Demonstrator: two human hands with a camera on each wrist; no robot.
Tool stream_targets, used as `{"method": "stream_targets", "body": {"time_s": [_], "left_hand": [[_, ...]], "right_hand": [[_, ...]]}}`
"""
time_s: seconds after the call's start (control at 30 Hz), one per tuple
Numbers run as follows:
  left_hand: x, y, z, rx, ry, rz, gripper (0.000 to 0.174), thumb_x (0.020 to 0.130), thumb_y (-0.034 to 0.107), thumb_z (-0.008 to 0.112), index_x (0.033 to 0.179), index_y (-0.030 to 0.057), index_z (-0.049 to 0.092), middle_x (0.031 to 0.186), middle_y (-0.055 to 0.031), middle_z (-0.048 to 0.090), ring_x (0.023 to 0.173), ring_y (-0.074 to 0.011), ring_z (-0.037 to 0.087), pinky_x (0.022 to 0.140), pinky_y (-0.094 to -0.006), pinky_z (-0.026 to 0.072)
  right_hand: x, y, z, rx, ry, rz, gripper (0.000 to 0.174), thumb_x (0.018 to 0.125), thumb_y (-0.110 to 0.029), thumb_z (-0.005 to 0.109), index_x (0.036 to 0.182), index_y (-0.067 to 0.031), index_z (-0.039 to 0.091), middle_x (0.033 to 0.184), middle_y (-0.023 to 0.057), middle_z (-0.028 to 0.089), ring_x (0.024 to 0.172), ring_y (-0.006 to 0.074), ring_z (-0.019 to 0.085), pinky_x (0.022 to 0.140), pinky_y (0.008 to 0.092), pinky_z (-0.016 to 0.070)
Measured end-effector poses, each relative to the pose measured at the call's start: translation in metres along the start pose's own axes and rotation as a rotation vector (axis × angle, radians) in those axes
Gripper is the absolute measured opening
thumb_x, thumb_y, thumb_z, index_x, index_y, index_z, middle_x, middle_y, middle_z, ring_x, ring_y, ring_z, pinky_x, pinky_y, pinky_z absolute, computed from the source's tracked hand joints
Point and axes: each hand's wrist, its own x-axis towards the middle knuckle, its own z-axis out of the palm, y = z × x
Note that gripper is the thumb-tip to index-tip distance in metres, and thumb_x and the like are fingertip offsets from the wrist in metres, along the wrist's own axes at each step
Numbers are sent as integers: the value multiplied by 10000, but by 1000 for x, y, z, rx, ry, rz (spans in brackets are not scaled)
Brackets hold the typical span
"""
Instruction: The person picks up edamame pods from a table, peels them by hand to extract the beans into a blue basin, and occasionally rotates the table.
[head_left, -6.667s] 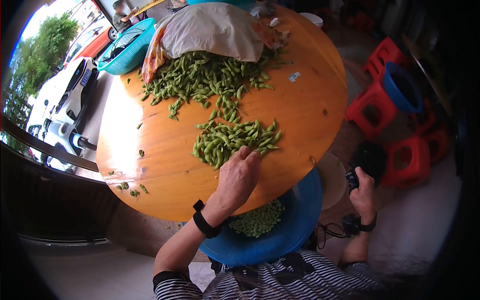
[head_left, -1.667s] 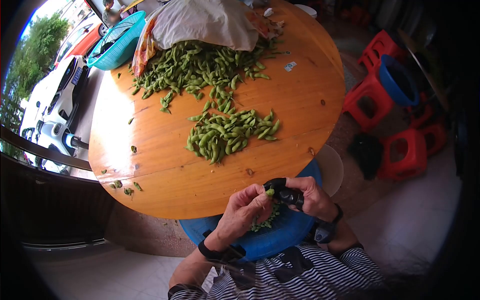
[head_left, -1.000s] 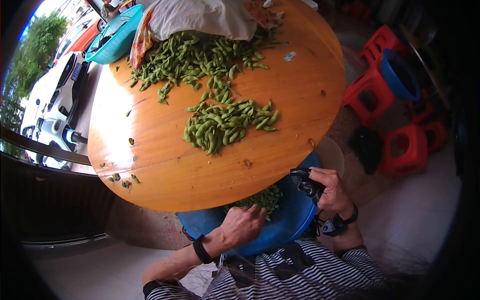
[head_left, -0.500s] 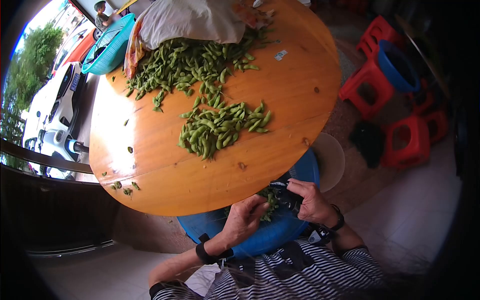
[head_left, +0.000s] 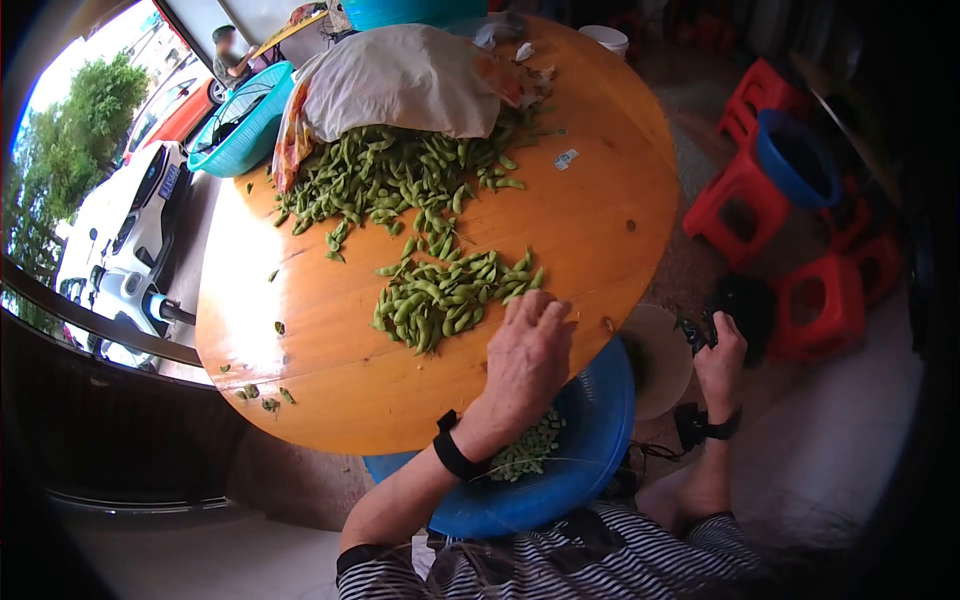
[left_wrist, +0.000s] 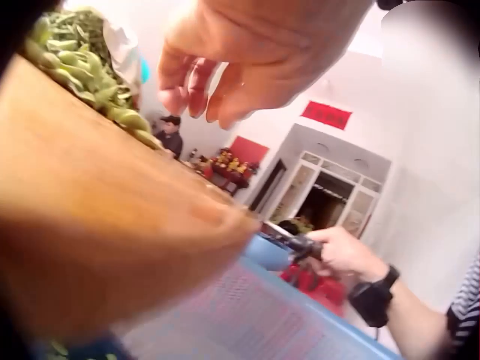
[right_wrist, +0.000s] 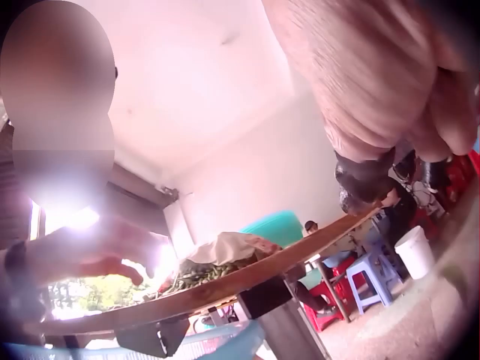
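My left hand [head_left: 530,352] is over the wooden table [head_left: 610,250], its fingertips at the near right edge of a small pile of green soybean pods [head_left: 435,297]. In the left wrist view its fingers [left_wrist: 225,94] hang loosely spread, with nothing between them. My right hand [head_left: 722,372] is held off to the right, past the table edge, with black coverings [head_left: 694,332] on its thumb and a finger; the other fingers are loosely curled. Below the table edge, a blue basin [head_left: 598,425] holds shelled green beans [head_left: 530,450].
A larger heap of pods [head_left: 370,175] lies farther back under a pale cloth [head_left: 405,80]. A turquoise basket [head_left: 245,130] is at the table's far left. Red stools [head_left: 740,210], one bearing a blue tub [head_left: 798,160], stand at right. A person [head_left: 230,60] is in the background.
My hands met over the basin with a pod 1.7 seconds ago. Since half a second ago they have parted: the left rose to the small pile, the right swung out to the right.
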Motion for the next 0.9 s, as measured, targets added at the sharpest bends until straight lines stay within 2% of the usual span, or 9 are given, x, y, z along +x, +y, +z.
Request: {"method": "stream_targets", "body": {"time_s": [0.13, 0.3, 0.4, 0.5, 0.57, 0.67, 0.73, 0.77, 0.9], "left_hand": [[10, -50, -10, 110, 2, -188, 100, 835, 72, 653, 920, 20, 644, 918, -129, 593, 859, -337, 602, 748, -423, 489], [17, -56, -8, 208, -75, -206, 99, 853, 110, 628, 900, 25, 646, 930, -136, 593, 856, -346, 611, 735, -440, 494], [14, -53, -11, 302, -158, -188, 131, 863, 135, 613, 936, 27, 628, 937, -144, 587, 872, -348, 611, 733, -452, 496], [4, -47, -19, 334, -138, -114, 138, 874, 130, 603, 960, 23, 602, 927, -152, 602, 839, -349, 623, 700, -442, 502], [-3, -38, -29, 318, -106, -79, 127, 882, 113, 599, 967, 19, 590, 911, -156, 621, 799, -351, 633, 668, -428, 508], [-21, -23, -44, 20, -98, -204, 63, 895, 60, 609, 933, 18, 581, 829, -153, 649, 668, -297, 648, 592, -366, 510], [-35, -18, -50, -286, -43, -250, 59, 898, 8, 628, 921, 11, 574, 738, -105, 650, 585, -187, 627, 544, -295, 498], [-44, -19, -52, -420, -94, -367, 87, 884, -12, 654, 921, 5, 577, 760, -49, 622, 637, -95, 610, 570, -250, 501], [-68, -19, -54, -782, -110, -526, 104, 870, -30, 669, 929, 3, 589, 796, -21, 612, 673, -76, 613, 586, -225, 501]], "right_hand": [[-5, 24, 1, -14, 44, 13, 142, 759, 62, 516, 896, 30, 538, 863, 210, 548, 845, 434, 547, 712, 444, 448], [-4, -18, 0, 138, -82, 84, 442, 707, 82, 461, 1132, 58, 578, 1021, 240, 606, 987, 413, 596, 885, 402, 469], [-6, -37, 10, 421, -173, -47, 502, 655, 73, 394, 1121, 70, 581, 899, 164, 607, 837, 267, 618, 776, 334, 493], [-18, -63, 29, 772, -373, -34, 511, 637, 38, 384, 1100, 48, 602, 735, -5, 480, 651, 62, 416, 589, 195, 367], [-23, -91, 25, 930, -544, -26, 469, 682, -8, 421, 1117, 50, 589, 720, -29, 485, 631, 41, 419, 571, 187, 365], [-28, -105, 33, 1141, -726, -54, 439, 723, -87, 451, 1115, 58, 585, 698, -38, 486, 607, 26, 424, 544, 182, 359], [-31, -115, 39, 1238, -810, -88, 432, 741, -132, 461, 1107, 60, 585, 686, -41, 486, 593, 20, 426, 528, 182, 355], [-32, -121, 40, 1260, -877, 44, 426, 746, -171, 467, 1084, 58, 590, 672, -38, 484, 574, 22, 426, 512, 186, 349], [-35, -134, 43, 1346, -1026, 316, 338, 770, -90, 418, 1023, 47, 595, 646, -24, 510, 523, 28, 426, 471, 188, 336]]}}
